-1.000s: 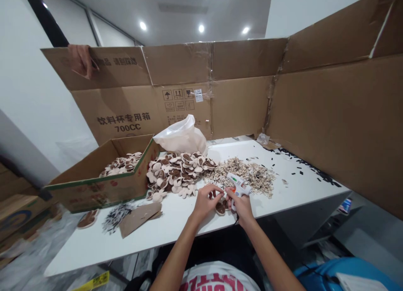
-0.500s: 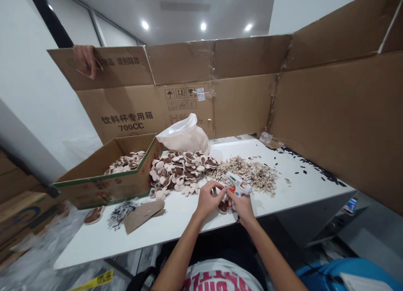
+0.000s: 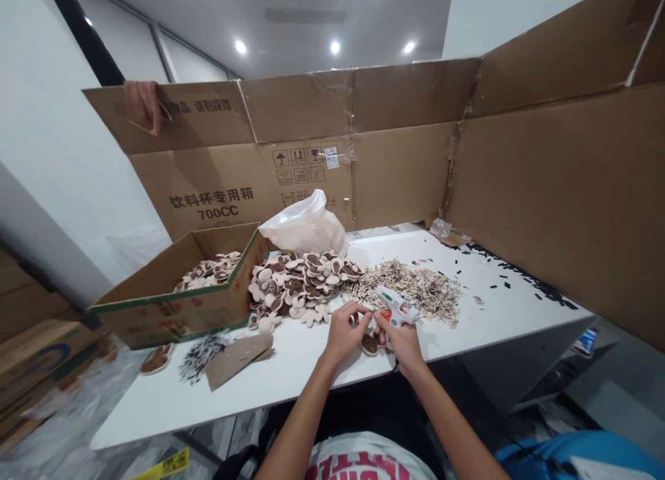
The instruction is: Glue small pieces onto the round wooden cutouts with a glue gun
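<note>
Near the table's front edge, my left hand (image 3: 343, 333) has its thumb and index finger pinched together, close to my right fingertips; what they hold is too small to make out. My right hand (image 3: 404, 341) is closed on a white glue gun (image 3: 397, 307) with an orange part. Beneath the hands lies a brown felt piece (image 3: 370, 344), partly covered by the fingers. Just beyond is a heap of thin beige loops (image 3: 415, 286). To its left rises a pile of brown and cream felt shapes (image 3: 296, 286).
An open cardboard box (image 3: 176, 317) with felt shapes stands left. Cardboard walls (image 3: 405, 175) enclose the back and right. A white bag (image 3: 306, 224) sits behind the pile. Black bits (image 3: 540, 286) lie right. Another person's hand (image 3: 143, 106) hangs over the cardboard at upper left.
The view has shifted slightly. My hands stay together in nearly the same pose, with the glue gun still in my right hand.
</note>
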`<state>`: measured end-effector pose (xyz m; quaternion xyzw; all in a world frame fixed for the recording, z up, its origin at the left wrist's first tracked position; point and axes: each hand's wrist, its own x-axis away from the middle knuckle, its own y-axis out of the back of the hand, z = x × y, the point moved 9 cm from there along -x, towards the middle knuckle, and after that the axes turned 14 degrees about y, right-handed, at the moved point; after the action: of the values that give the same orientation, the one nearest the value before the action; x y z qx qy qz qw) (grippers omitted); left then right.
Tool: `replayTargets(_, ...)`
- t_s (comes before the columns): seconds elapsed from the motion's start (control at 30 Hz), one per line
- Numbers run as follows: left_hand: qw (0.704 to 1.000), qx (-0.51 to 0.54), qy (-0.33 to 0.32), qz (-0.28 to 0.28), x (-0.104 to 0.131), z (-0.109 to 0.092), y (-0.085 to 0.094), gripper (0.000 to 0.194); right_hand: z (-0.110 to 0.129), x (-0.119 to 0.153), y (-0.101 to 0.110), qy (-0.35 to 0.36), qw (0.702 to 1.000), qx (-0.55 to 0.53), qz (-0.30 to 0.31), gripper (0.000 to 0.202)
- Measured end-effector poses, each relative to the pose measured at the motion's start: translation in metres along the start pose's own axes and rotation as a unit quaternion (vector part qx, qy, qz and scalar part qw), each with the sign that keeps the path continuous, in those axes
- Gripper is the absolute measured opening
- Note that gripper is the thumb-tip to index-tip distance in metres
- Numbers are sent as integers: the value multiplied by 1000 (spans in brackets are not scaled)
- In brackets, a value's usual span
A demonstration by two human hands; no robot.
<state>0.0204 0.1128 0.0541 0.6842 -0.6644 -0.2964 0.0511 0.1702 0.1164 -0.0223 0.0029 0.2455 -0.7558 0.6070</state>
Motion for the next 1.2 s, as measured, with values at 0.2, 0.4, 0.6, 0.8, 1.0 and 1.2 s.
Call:
replayTargets(0.2,1000,-12,-5,5,3,-3,-1,16,-2,1,1,0,1000,-1,10,58)
replayTargets(0.4,1000,-6,3,17,4,3,-6,17,3,1,0,4,1000,-3,4,59)
replayTargets(0.6,999,5,11,36,4,6,-11,16,3,2,-2,12,1000,1,15,54)
replayTargets(0.8,997,31,20,62,2,8,-12,20,3,2,-1,4,1000,-5,24,52)
replayTargets(1.0,996,70,35,54,0,11,-10,27,3,-1,-1,3,999,-27,36,52)
replayTargets(1.2,990,114,77,27,-1,17,-5,31,-1,0,-2,-15,997,-42,62,53)
